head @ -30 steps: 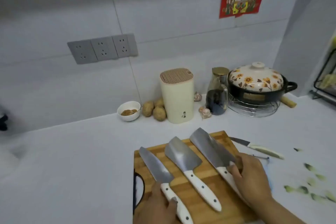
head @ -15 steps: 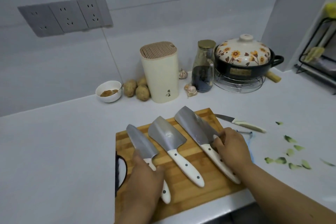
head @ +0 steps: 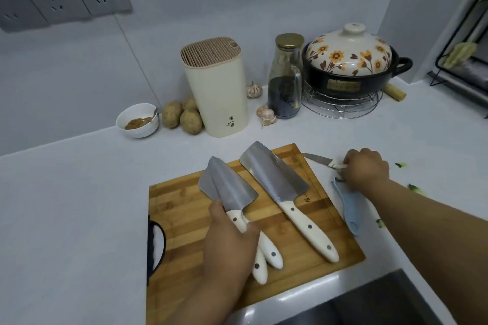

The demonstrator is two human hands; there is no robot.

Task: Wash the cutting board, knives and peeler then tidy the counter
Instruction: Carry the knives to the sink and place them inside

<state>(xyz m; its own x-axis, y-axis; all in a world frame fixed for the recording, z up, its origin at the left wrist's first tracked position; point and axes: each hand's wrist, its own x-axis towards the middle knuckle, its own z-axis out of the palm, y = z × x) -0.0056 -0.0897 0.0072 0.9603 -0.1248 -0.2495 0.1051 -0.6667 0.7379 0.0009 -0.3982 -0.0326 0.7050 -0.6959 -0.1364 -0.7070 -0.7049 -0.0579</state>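
Gathering of the tools before washing. The left hand [head: 229,240] is curled round the pale handles of two cleavers [head: 227,187], held stacked one upon the other, blades pointing away from the person and slightly left, over the wooden cutting board [head: 179,208]. A third cleaver [head: 285,192] lies flat on the board just to the right of this pair, its long axis running from the far left of the board to the near right, handle end toward the sink [head: 375,303] at the near edge of the white table [head: 66,192]. The right hand [head: 365,170] is off the board's right edge, fingers curled over the handle of the small paring knife [head: 319,159], whose blade points left toward the board's far corner; whether the knife is already lifted cannot be told. The blue peeler [head: 348,208] lies on the table directly beneath the right wrist, its long axis roughly parallel to the board's right edge, just beside it. The governing relation, as judged: the paring knife and peeler lie nearer the right hand, while the third cleaver's handle lies between the two hands, somewhat closer to the loaded left. Green peel scraps [head: 414,188] lie scattered on the table to the right.
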